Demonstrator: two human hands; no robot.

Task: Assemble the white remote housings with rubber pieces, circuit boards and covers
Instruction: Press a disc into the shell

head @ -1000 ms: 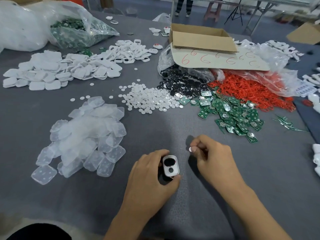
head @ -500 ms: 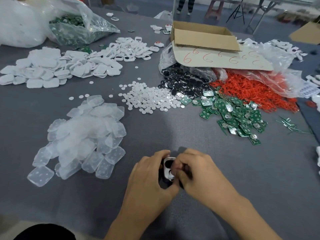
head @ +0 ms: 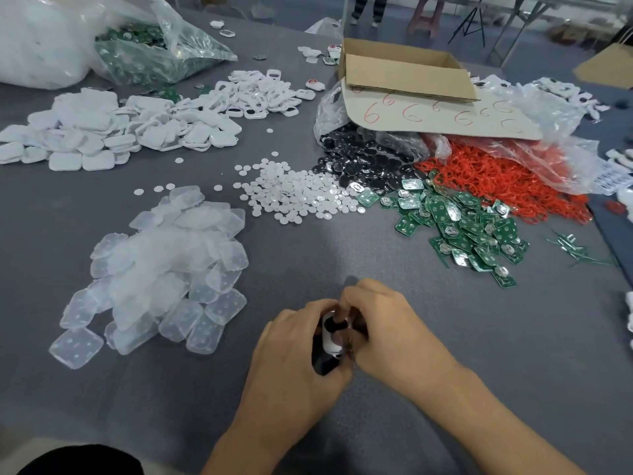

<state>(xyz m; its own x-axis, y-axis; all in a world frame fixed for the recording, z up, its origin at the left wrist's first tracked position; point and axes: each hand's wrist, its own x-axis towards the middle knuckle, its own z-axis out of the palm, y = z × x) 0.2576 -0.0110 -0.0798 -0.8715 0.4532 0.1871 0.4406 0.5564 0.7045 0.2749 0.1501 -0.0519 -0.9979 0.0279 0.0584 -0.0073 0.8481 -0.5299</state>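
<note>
My left hand (head: 291,358) grips a white remote housing (head: 331,339) with a black insert, held on edge just above the grey table. My right hand (head: 387,329) meets it from the right, its fingertips curled onto the housing's face. The small white disc it pinched earlier is hidden between the fingers. Supply piles lie beyond: translucent rubber pads (head: 161,269) at left, white discs (head: 294,197), black inserts (head: 363,162), green circuit boards (head: 459,228), red rings (head: 500,180), white covers (head: 75,135) and white housing frames (head: 260,94) at the back.
An open cardboard box (head: 404,68) sits on a card marked with red sixes. Plastic bags (head: 147,39) of parts fill the far left corner. More white parts (head: 629,313) lie at the right edge. The grey table (head: 513,354) stretches bare around my hands.
My right hand, which held a white disc apart from the housing, has moved left onto it. Both hands now work close together on the housing, which has tilted more on edge.
</note>
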